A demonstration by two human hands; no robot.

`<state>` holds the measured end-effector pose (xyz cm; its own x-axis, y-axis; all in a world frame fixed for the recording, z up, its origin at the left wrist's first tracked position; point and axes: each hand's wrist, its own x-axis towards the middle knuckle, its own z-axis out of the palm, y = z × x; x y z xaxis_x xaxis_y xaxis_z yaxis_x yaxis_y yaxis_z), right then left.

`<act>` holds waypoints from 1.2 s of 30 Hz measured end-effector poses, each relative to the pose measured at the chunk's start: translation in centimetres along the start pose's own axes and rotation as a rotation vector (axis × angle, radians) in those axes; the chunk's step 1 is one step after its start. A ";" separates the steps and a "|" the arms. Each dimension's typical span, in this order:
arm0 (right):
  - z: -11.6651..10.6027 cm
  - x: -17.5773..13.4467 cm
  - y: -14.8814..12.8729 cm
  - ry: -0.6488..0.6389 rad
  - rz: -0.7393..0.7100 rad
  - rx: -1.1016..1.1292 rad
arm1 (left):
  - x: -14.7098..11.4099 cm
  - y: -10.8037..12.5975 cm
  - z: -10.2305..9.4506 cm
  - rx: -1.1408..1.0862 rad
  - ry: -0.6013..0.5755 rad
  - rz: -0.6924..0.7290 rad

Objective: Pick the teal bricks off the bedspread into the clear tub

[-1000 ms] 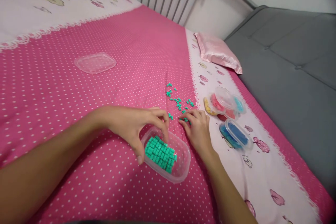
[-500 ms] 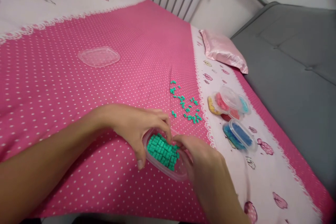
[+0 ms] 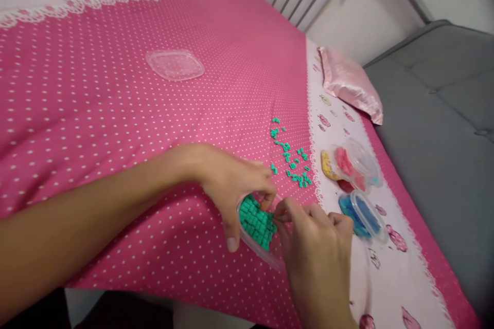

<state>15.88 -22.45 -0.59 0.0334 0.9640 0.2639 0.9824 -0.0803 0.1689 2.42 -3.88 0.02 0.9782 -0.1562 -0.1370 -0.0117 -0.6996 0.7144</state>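
Since a second ago, the right hand (image 3: pixel 318 247) has come off the loose blocks (image 3: pixel 301 181) and over to the tub (image 3: pixel 258 252), which rests on the pink bedsheet (image 3: pixel 116 113). From my end, the left hand (image 3: pixel 227 177) curves wide around the tub's left end, thumb outside, and has hold of it. The right is drawn into a pinch beside the packed blocks (image 3: pixel 257 222); whether it grips one, I can't tell. I judge the tub light and slightly bendy, best held by its rim; the blocks look hard, tiny, easily dropped, best nipped by their sides.
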 end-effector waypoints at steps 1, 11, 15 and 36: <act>0.0 0.0 0.1 0.002 0.002 -0.003 | 0.0 0.1 0.0 0.000 -0.005 -0.010; 0.4 0.4 -0.1 0.000 -0.003 0.047 | -0.1 0.1 -0.1 0.015 0.009 -0.010; 0.3 0.7 -0.6 0.005 0.012 0.036 | -0.1 0.1 -0.1 0.005 0.001 -0.024; 0.4 0.4 -0.1 -0.012 -0.022 -0.010 | -0.1 0.5 -0.1 -0.013 -0.007 -0.051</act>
<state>15.84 -21.98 -0.89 0.0143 0.9686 0.2482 0.9810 -0.0616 0.1837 2.33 -4.13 0.42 0.9759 -0.1253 -0.1786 0.0413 -0.6976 0.7153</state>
